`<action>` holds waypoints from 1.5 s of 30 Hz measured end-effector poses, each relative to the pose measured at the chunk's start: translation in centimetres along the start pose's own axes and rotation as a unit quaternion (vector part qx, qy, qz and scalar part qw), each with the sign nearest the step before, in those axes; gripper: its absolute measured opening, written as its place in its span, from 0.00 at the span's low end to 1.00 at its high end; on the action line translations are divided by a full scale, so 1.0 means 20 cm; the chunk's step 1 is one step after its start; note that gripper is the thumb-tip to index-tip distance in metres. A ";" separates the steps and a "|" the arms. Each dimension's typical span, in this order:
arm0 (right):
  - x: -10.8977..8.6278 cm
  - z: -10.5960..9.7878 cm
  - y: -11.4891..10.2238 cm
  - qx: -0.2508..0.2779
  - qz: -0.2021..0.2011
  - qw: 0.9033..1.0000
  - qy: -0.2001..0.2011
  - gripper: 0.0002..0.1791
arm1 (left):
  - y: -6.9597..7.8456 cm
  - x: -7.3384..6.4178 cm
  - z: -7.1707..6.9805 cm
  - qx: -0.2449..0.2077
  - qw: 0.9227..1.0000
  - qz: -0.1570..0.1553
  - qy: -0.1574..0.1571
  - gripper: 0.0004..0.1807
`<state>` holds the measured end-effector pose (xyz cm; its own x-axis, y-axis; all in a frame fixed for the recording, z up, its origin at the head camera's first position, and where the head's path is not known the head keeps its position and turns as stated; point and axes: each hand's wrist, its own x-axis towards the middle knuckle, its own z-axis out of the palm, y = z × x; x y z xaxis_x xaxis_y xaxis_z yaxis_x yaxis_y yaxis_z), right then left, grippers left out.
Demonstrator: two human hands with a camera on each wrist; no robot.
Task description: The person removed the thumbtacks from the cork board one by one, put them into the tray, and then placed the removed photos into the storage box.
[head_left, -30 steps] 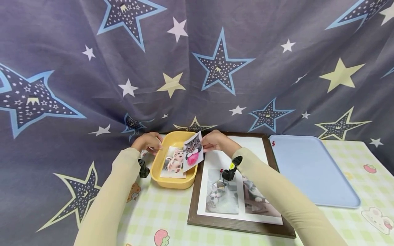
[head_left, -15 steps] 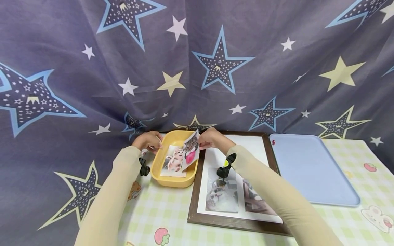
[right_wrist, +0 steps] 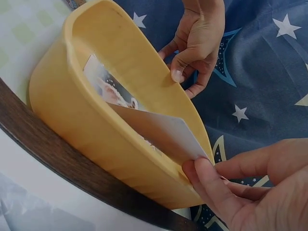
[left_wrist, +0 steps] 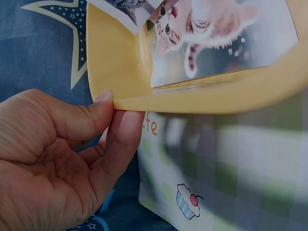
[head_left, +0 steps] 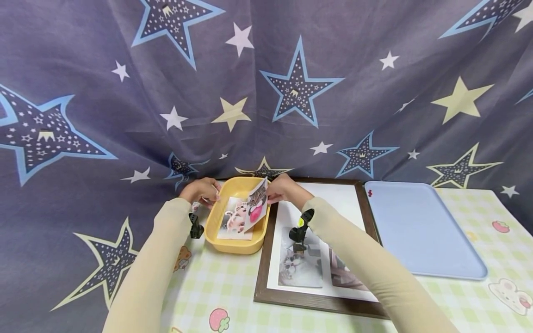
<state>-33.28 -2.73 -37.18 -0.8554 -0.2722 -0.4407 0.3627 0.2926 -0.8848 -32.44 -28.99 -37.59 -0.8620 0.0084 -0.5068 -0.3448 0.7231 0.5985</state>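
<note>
A yellow plastic basin (head_left: 235,246) stands on the table at the left of the frame. My left hand (head_left: 202,192) pinches its left rim between thumb and fingers, as the left wrist view shows close up. Over the basin's right side, my right hand (head_left: 282,189) pinches the edge of a photo (head_left: 256,206) of a tabby cat with a pink ball. That photo is tilted, its lower part inside the basin; its plain back (right_wrist: 166,130) shows in the right wrist view. Beneath it a photo of a pale kitten (head_left: 234,219) lies in the basin.
A brown picture frame (head_left: 266,277) lies right of the basin, with two cat photos, one a grey-toned print (head_left: 297,268), on its white backing. Beyond it lies a light blue tray (head_left: 424,226). A starry curtain (head_left: 300,152) hangs behind the checked tablecloth (head_left: 233,286).
My right hand has moved slightly left with the tabby photo, which now tilts more and sits lower over the basin. My left hand has stayed on the rim.
</note>
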 end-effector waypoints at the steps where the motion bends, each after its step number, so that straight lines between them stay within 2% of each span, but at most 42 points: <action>1: 0.00 0.00 0.00 0.000 -0.001 1.000 0.000 0.11 | 0.00 0.00 0.00 -0.001 1.000 0.000 0.001 0.19; 9: -0.01 0.05 -0.01 -0.019 -0.013 1.000 -0.001 0.11 | 0.00 -0.01 0.01 -0.001 1.000 0.005 0.011 0.18; 20: -0.01 0.08 -0.01 -0.018 -0.020 1.000 0.003 0.08 | 0.01 -0.02 0.00 0.002 1.000 0.004 0.010 0.18; 29: -0.01 0.11 0.00 -0.016 -0.026 0.999 0.007 0.22 | 0.01 -0.01 0.00 -0.007 1.000 -0.009 0.015 0.17; 35: -0.01 0.13 0.01 -0.024 -0.028 0.999 0.017 0.24 | 0.00 0.00 0.00 -0.008 1.000 -0.009 0.016 0.17; 39: -0.01 0.13 0.01 -0.018 -0.027 0.999 0.012 0.26 | 0.01 0.00 0.00 -0.004 1.000 -0.005 0.014 0.17; 45: 0.01 0.15 0.01 -0.012 -0.022 1.000 0.001 0.24 | 0.00 0.00 0.00 -0.006 1.000 -0.003 0.014 0.18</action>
<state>-32.19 -5.37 -37.93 -0.8714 -0.2831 -0.4006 0.3155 0.3020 -0.8996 -32.34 -29.02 -37.59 -0.8700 -0.0150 -0.4929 -0.3541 0.7146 0.6033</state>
